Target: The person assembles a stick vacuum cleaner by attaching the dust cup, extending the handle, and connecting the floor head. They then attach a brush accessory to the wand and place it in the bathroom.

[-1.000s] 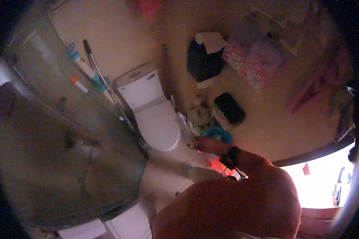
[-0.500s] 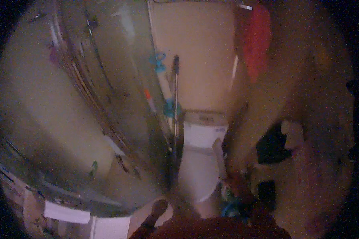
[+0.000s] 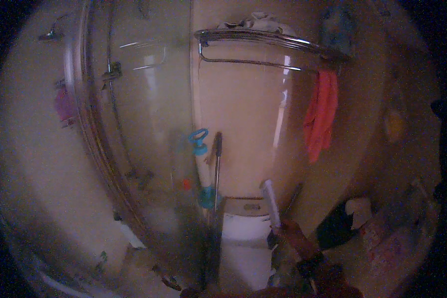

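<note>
Compared with half a second before, the view had tipped further up the wall: the chrome towel rack (image 3: 263,42), then cut off at the top edge, now sat whole at twelve o'clock, and the white toilet (image 3: 243,238) had slid down toward six o'clock. The right hand (image 3: 289,234) had come up at about five o'clock, fingers wrapped round the handle of one white brush-like tool (image 3: 271,202) that rose at a slant in front of the cistern; how tight the hold was could not be told in the dim blur. The left hand was out of sight. One red cloth (image 3: 320,116) hung at two o'clock; two long handles (image 3: 209,169) leaned beside the one curved glass shower screen (image 3: 129,149).
</note>
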A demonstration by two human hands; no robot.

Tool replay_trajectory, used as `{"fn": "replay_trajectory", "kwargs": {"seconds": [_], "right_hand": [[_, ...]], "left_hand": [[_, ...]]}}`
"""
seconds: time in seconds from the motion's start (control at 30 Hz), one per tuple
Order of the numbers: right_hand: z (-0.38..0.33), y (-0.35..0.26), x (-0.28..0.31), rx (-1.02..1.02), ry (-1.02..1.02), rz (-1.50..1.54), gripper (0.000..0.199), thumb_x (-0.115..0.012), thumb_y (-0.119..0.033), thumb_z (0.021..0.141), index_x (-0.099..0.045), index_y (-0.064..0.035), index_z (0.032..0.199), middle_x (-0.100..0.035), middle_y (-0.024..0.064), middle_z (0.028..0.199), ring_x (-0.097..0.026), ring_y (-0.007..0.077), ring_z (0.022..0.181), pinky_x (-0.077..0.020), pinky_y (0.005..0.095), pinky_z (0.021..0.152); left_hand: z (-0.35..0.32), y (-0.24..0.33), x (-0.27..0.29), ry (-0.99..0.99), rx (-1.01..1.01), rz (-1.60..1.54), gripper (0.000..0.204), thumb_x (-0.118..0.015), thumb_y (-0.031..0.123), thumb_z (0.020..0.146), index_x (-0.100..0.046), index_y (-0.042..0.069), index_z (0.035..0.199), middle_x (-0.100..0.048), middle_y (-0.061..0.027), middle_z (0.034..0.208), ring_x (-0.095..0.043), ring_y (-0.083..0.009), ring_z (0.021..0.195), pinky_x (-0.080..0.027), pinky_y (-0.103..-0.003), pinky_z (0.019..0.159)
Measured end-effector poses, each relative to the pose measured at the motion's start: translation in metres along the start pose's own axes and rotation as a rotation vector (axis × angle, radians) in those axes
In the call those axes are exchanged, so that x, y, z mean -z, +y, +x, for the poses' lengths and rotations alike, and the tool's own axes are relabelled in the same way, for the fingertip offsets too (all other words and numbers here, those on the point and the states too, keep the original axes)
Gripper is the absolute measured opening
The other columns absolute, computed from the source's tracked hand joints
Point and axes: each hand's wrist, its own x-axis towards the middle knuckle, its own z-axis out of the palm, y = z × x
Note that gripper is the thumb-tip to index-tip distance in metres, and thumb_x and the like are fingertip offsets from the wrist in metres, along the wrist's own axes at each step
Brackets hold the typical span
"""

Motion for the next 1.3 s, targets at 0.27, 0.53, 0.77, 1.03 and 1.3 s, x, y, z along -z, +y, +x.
{"fn": "replay_trajectory", "kwargs": {"seconds": [0.27, 0.53, 0.77, 1.03, 1.3], "right_hand": [[0.091, -0.205, 0.018, 0.530, 0.114, -0.155, 0.047, -0.058, -0.033, 0.101, -0.051, -0.0053, 0.138, -0.058, 0.0051, 0.121, -0.052, 0.0164, 0.110, -0.0455, 0.0326, 0.096], [0.074, -0.349, 0.032, 0.674, 0.262, -0.579, 0.044, -0.059, -0.032, 0.099, -0.056, -0.0033, 0.132, -0.062, 0.0011, 0.097, -0.051, 0.0083, 0.075, -0.0444, 0.0246, 0.063], [0.172, -0.193, 0.054, 0.117, 0.110, -0.378, 0.041, -0.060, -0.034, 0.097, -0.062, -0.0040, 0.124, -0.064, -0.0011, 0.095, -0.054, 0.0092, 0.077, -0.0458, 0.0259, 0.067], [0.175, 0.023, 0.031, -0.152, -0.052, -0.125, 0.039, -0.065, -0.034, 0.094, -0.064, -0.0081, 0.124, -0.066, -0.0018, 0.097, -0.057, 0.0101, 0.077, -0.0460, 0.0259, 0.067], [0.242, 0.064, 0.005, -0.036, 0.067, 0.020, 0.027, -0.070, -0.019, 0.088, -0.065, -0.0093, 0.112, -0.066, 0.0048, 0.086, -0.060, 0.0148, 0.067, -0.0504, 0.0313, 0.059]], "left_hand": [[0.024, -0.003, -0.003, 0.023, 0.028, 0.017, 0.021, -0.061, 0.027, 0.086, -0.068, 0.008, 0.092, -0.070, -0.0124, 0.096, -0.066, -0.0353, 0.086, -0.055, -0.047, 0.077], [-0.024, -0.027, -0.046, 0.085, 0.060, 0.073, 0.024, -0.061, 0.029, 0.086, -0.068, 0.007, 0.093, -0.070, -0.0145, 0.097, -0.066, -0.0363, 0.088, -0.055, -0.048, 0.079], [-0.129, -0.059, -0.096, 0.193, 0.040, 0.373, 0.026, -0.061, 0.031, 0.087, -0.067, 0.006, 0.093, -0.070, -0.0164, 0.097, -0.066, -0.0371, 0.090, -0.055, -0.048, 0.080], [-0.232, -0.043, -0.089, -0.062, 0.480, 0.050, 0.030, -0.063, 0.035, 0.082, -0.068, 0.007, 0.093, -0.070, -0.0176, 0.090, -0.067, -0.0392, 0.088, -0.054, -0.049, 0.082], [-0.262, -0.041, -0.112, 0.055, 0.285, 0.067, 0.030, -0.066, 0.037, 0.082, -0.065, 0.007, 0.082, -0.067, -0.0138, 0.081, -0.065, -0.0369, 0.078, -0.053, -0.047, 0.074]]}}
